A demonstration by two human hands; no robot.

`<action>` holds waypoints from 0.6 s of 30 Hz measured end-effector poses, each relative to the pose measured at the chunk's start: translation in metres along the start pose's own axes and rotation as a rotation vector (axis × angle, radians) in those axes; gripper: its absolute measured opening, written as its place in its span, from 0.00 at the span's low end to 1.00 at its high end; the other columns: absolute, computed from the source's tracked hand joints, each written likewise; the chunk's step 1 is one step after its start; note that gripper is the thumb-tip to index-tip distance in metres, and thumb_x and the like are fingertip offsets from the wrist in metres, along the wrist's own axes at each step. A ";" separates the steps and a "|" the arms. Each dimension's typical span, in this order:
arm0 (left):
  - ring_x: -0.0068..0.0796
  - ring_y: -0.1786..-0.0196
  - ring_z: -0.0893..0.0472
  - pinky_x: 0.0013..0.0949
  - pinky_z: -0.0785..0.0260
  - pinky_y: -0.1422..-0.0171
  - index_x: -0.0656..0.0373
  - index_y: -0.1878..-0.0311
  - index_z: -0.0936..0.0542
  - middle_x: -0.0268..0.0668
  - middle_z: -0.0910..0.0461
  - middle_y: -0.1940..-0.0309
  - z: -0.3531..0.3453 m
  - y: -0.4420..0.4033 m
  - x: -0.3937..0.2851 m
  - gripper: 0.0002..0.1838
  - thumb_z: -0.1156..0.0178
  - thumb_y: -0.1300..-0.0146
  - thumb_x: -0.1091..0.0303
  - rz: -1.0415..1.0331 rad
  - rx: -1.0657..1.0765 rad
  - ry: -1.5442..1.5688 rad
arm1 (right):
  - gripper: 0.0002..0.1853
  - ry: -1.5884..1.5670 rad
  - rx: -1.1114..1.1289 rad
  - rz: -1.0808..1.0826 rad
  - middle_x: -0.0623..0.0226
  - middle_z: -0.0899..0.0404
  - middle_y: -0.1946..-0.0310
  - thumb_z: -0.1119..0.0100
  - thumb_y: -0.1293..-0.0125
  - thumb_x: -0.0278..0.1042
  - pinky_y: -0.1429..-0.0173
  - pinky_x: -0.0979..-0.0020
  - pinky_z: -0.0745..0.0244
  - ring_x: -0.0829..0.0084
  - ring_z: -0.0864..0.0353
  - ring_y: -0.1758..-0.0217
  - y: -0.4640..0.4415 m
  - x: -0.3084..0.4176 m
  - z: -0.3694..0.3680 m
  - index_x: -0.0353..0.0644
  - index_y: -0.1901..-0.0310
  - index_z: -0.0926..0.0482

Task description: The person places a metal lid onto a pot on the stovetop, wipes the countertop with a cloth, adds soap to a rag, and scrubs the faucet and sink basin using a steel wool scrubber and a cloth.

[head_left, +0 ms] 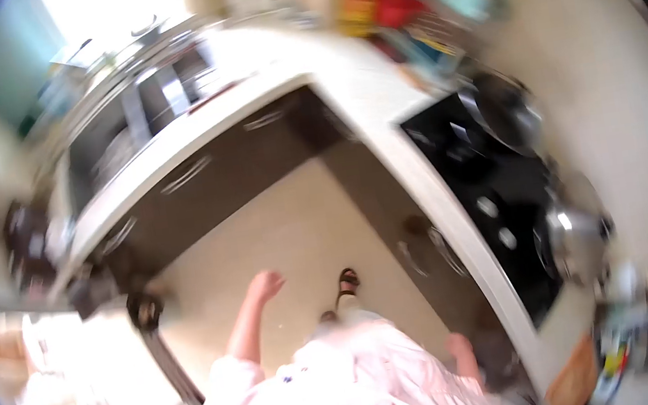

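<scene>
My left hand (268,284) hangs out over the beige floor, in front of my body. It looks loosely curled, and nothing shows in it. My right hand (459,346) is low by my side, close to the dark cabinet front under the stove counter. Motion blur smears its fingers, and no held thing can be seen. Neither hand visibly touches anything. Below me are my pale pink clothing (348,373) and one foot in a dark sandal (348,279).
A black cooktop (467,157) on the right carries a metal pan (504,112) and a shiny kettle (578,241). A steel sink (111,145) is set into the white counter (363,97). An orange-brown board (572,379) stands at the lower right. Cabinet handles jut out.
</scene>
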State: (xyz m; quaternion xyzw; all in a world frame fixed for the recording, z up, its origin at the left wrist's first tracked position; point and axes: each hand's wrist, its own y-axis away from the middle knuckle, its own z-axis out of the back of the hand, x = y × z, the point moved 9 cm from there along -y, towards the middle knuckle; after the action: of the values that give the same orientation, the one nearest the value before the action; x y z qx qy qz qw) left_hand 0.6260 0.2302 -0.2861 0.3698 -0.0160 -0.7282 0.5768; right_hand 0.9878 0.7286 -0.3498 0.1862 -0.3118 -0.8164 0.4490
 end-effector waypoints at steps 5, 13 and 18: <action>0.42 0.65 0.23 0.41 0.30 0.61 0.54 0.69 0.21 0.42 0.22 0.69 0.069 -0.031 0.043 0.06 0.45 0.49 0.66 0.118 -0.235 0.110 | 0.11 -1.016 0.071 -0.070 0.61 0.20 0.68 0.46 0.47 0.32 0.66 0.69 0.27 0.70 0.20 0.69 -0.065 0.068 0.056 0.43 0.62 0.21; 0.41 0.62 0.24 0.39 0.31 0.58 0.57 0.68 0.21 0.42 0.24 0.67 0.128 0.020 0.103 0.07 0.45 0.51 0.70 0.382 -0.458 0.207 | 0.11 -0.256 -0.045 0.619 0.53 0.22 0.67 0.48 0.44 0.34 0.57 0.66 0.27 0.59 0.22 0.61 -0.171 0.339 0.247 0.38 0.62 0.24; 0.41 0.64 0.23 0.37 0.31 0.59 0.60 0.67 0.22 0.43 0.24 0.68 0.156 0.026 0.154 0.09 0.43 0.51 0.66 0.442 -0.452 0.332 | 0.10 -0.206 -0.207 1.008 0.53 0.24 0.63 0.48 0.43 0.32 0.54 0.63 0.29 0.55 0.25 0.58 -0.162 0.561 0.356 0.38 0.60 0.25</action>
State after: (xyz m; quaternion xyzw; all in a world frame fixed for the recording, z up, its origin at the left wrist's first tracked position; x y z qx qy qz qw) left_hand 0.5513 0.0272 -0.2410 0.3337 0.1597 -0.5010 0.7824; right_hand 0.3841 0.4392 -0.2106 -0.1137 -0.3229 -0.5398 0.7690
